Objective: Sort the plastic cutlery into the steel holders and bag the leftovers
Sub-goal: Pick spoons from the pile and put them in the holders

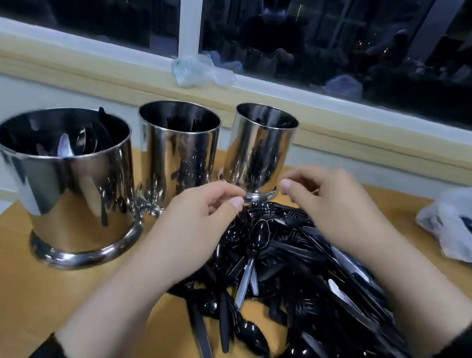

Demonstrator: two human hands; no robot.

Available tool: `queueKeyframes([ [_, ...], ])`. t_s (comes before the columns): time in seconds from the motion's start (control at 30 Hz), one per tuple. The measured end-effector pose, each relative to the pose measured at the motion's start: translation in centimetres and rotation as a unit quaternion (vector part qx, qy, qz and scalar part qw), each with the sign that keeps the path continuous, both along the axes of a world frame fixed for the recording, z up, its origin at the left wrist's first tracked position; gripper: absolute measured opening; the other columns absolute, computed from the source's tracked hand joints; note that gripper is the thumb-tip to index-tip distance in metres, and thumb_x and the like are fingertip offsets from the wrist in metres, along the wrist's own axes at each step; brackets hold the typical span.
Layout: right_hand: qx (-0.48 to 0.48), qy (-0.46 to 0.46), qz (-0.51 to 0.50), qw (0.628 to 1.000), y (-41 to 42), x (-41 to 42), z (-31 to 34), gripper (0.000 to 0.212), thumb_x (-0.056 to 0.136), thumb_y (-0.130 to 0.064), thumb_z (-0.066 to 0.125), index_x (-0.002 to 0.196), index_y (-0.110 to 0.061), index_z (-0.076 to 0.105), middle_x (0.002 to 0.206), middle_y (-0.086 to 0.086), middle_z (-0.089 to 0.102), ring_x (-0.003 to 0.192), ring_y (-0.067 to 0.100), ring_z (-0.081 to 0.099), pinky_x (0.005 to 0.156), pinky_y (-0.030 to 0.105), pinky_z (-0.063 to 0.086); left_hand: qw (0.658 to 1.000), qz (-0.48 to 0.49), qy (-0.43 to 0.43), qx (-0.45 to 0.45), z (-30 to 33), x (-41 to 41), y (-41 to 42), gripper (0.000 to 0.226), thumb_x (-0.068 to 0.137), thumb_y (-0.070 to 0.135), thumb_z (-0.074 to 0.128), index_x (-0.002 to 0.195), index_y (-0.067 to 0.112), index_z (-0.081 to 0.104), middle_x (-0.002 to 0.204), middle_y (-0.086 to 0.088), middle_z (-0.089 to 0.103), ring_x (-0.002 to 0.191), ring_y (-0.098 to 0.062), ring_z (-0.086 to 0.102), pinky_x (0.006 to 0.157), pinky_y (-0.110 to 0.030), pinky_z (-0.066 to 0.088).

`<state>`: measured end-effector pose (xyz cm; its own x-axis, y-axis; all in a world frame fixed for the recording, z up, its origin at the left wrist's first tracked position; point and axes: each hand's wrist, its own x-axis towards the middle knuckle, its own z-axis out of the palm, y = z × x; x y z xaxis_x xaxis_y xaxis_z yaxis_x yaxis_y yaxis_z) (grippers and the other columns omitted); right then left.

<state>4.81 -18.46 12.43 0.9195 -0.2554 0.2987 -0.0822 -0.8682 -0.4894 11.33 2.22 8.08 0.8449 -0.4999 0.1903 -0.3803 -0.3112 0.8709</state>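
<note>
Three steel holders stand in a row on the round wooden table [5, 283]: a wide left holder [59, 191] with some cutlery in it, a middle holder [176, 156] with black forks inside, and a narrower right holder [259, 152]. In front of them lies a big pile of black plastic cutlery [305, 278], with spoons, forks and knives mixed. My left hand [192, 224] hovers over the pile's far left edge, fingers loosely curled, thumb close to the forefinger, nothing visible between them. My right hand [327, 209] reaches into the pile's far side; its fingertips are hidden.
A white plastic bag [468, 227] with some black cutlery in it lies at the table's right edge. A crumpled clear bag [201, 70] sits on the window sill behind the holders. The wall and window run just behind the table.
</note>
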Motion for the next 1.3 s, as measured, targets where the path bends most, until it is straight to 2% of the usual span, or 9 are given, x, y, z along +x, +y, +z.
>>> queueKeyframes([
  [0.2, 0.008, 0.017, -0.019, 1.000, 1.5, -7.3, -4.1, 0.013, 0.098, -0.041, 0.061, 0.107, -0.040, 0.070, 0.097, -0.030, 0.067, 0.095, -0.012, 0.058, 0.081, 0.010, 0.043, 0.997, 0.021, -0.058, 0.047, -1.9, -2.5, 0.9, 0.018, 0.104, 0.036, 0.055, 0.113, 0.040, 0.070, 0.085, 0.029, 0.064, 0.084, 0.018, 0.056, 0.066, -0.003, 0.038],
  [0.37, 0.006, 0.012, -0.034, 0.999, 1.9, -7.8, -5.8, 0.020, 0.099, -0.036, 0.060, 0.117, -0.035, 0.069, 0.110, -0.025, 0.065, 0.104, -0.004, 0.057, 0.094, 0.019, 0.044, 0.989, 0.013, -0.094, 0.117, -2.9, -3.1, 0.9, 0.022, 0.104, 0.036, 0.056, 0.121, 0.035, 0.069, 0.102, 0.023, 0.066, 0.092, 0.004, 0.059, 0.078, -0.016, 0.043],
  [0.5, -0.001, 0.003, -0.024, 1.000, 2.3, -7.1, -6.5, 0.023, 0.100, -0.032, 0.059, 0.122, -0.034, 0.068, 0.113, -0.024, 0.062, 0.108, -0.005, 0.053, 0.090, 0.005, 0.033, 0.967, -0.004, -0.173, 0.187, -3.5, -3.4, -0.4, 0.026, 0.102, 0.043, 0.057, 0.123, 0.034, 0.068, 0.108, 0.017, 0.064, 0.107, -0.009, 0.057, 0.097, -0.034, 0.046],
  [0.63, -0.010, 0.013, -0.002, 1.000, 2.6, -6.6, -7.2, 0.026, 0.102, -0.030, 0.055, 0.125, -0.033, 0.067, 0.118, -0.023, 0.063, 0.115, -0.001, 0.054, 0.101, 0.021, 0.041, 0.932, -0.009, -0.210, 0.294, -4.1, -3.3, -1.9, 0.037, 0.099, 0.056, 0.055, 0.125, 0.032, 0.067, 0.101, 0.013, 0.054, 0.105, -0.013, 0.051, 0.097, -0.035, 0.037],
  [0.73, -0.002, 0.009, 0.002, 1.000, 2.5, -6.6, -7.8, 0.026, 0.103, -0.029, 0.053, 0.124, -0.034, 0.067, 0.117, -0.026, 0.061, 0.113, -0.005, 0.051, 0.094, 0.005, 0.034, 0.919, 0.003, -0.211, 0.332, -4.5, -3.2, -2.6, 0.043, 0.098, 0.061, 0.055, 0.127, 0.031, 0.066, 0.099, 0.011, 0.047, 0.106, -0.017, 0.050, 0.093, -0.036, 0.032],
  [0.87, 0.025, -0.012, 0.001, 1.000, 2.5, -6.5, -8.2, 0.025, 0.104, -0.025, 0.053, 0.121, -0.033, 0.070, 0.113, -0.028, 0.061, 0.110, -0.009, 0.049, 0.089, -0.004, 0.029, 0.925, 0.022, -0.208, 0.316, -4.7, -3.1, -3.0, 0.037, 0.096, 0.059, 0.060, 0.115, 0.029, 0.067, 0.097, 0.011, 0.048, 0.102, -0.016, 0.051, 0.095, -0.035, 0.035],
  [1.1, 0.059, -0.041, -0.006, 0.997, 2.5, -6.6, -8.4, 0.024, 0.102, -0.027, 0.054, 0.117, -0.035, 0.071, 0.110, -0.029, 0.063, 0.110, -0.010, 0.054, 0.089, 0.000, 0.035, 0.946, 0.039, -0.176, 0.270, -5.1, -3.3, -2.8, 0.025, 0.098, 0.046, 0.062, 0.082, 0.027, 0.060, 0.080, 0.010, 0.052, 0.082, -0.014, 0.055, 0.076, -0.031, 0.036],
  [1.23, 0.074, -0.061, -0.013, 0.995, 2.5, -6.8, -8.3, 0.023, 0.102, -0.028, 0.055, 0.116, -0.035, 0.071, 0.107, -0.029, 0.064, 0.108, -0.012, 0.054, 0.087, -0.001, 0.035, 0.987, 0.047, -0.089, 0.127, -4.6, -3.1, -2.2, 0.026, 0.098, 0.042, 0.063, 0.076, 0.028, 0.059, 0.065, 0.009, 0.056, 0.059, -0.005, 0.051, 0.051, -0.019, 0.034],
  [1.3, 0.072, -0.074, -0.014, 0.995, 2.5, -6.9, -8.3, 0.022, 0.101, -0.028, 0.056, 0.115, -0.033, 0.072, 0.107, -0.029, 0.064, 0.108, -0.013, 0.054, 0.088, -0.001, 0.034, 0.996, 0.058, -0.060, 0.023, -4.2, -3.1, -1.7, 0.028, 0.098, 0.040, 0.064, 0.076, 0.023, 0.060, 0.059, 0.013, 0.054, 0.054, -0.003, 0.046, 0.051, -0.016, 0.036],
])
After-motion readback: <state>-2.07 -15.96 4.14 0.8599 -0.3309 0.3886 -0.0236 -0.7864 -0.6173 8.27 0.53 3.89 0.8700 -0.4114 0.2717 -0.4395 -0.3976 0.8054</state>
